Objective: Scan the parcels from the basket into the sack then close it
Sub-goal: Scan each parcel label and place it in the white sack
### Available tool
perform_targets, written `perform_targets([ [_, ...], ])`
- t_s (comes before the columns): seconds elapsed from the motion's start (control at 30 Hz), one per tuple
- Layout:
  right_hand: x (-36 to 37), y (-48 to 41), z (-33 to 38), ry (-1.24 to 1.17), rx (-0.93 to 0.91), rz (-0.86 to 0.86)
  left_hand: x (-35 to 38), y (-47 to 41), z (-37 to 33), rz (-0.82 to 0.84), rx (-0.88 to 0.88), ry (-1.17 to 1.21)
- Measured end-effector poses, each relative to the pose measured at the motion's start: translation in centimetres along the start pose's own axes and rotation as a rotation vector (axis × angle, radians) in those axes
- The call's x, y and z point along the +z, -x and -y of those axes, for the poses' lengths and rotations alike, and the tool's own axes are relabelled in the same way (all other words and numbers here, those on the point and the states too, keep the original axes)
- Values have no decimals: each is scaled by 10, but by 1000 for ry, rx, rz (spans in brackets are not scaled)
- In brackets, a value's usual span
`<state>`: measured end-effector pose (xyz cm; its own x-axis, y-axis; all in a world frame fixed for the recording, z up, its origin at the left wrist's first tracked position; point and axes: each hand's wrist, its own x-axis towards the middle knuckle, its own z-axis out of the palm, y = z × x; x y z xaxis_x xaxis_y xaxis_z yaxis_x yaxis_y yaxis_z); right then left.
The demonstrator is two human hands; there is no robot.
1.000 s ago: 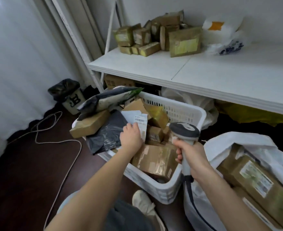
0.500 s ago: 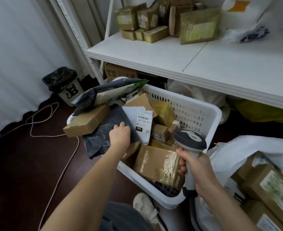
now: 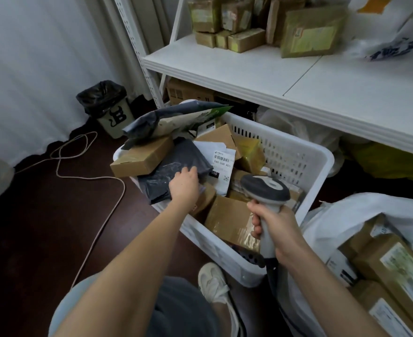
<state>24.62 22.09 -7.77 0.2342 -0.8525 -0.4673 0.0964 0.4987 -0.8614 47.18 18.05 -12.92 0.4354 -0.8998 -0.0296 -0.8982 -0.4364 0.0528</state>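
Note:
A white plastic basket (image 3: 307, 164) on the floor is piled with cardboard boxes and mailer bags. My left hand (image 3: 184, 184) grips the near edge of a dark grey mailer bag (image 3: 176, 166) lying at the basket's left side. Beside it lies a white mailer with a barcode label (image 3: 221, 164). My right hand (image 3: 276, 222) holds a grey handheld scanner (image 3: 265, 190) by its handle, above a taped brown box (image 3: 229, 220) in the basket. At the right, an open white sack (image 3: 346, 212) holds several labelled brown boxes (image 3: 395, 266).
A white shelf (image 3: 261, 71) above the basket carries several brown parcels (image 3: 310, 37) and a white bag. A small bin with a black liner (image 3: 108, 105) stands at the left by a curtain. A pale cable (image 3: 88, 176) loops over the dark floor. My shoe (image 3: 212, 280) is near the basket.
My left hand slid left from the white labelled mailer onto the dark grey bag and took hold of its edge. The scanner stayed raised over the basket as the view shifted.

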Motion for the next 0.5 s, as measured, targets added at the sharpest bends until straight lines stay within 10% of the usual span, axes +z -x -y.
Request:
perform_targets([
  [0.5, -31, 58, 28, -187, -170, -133, -178, 53, -74, -220, 159, 910],
])
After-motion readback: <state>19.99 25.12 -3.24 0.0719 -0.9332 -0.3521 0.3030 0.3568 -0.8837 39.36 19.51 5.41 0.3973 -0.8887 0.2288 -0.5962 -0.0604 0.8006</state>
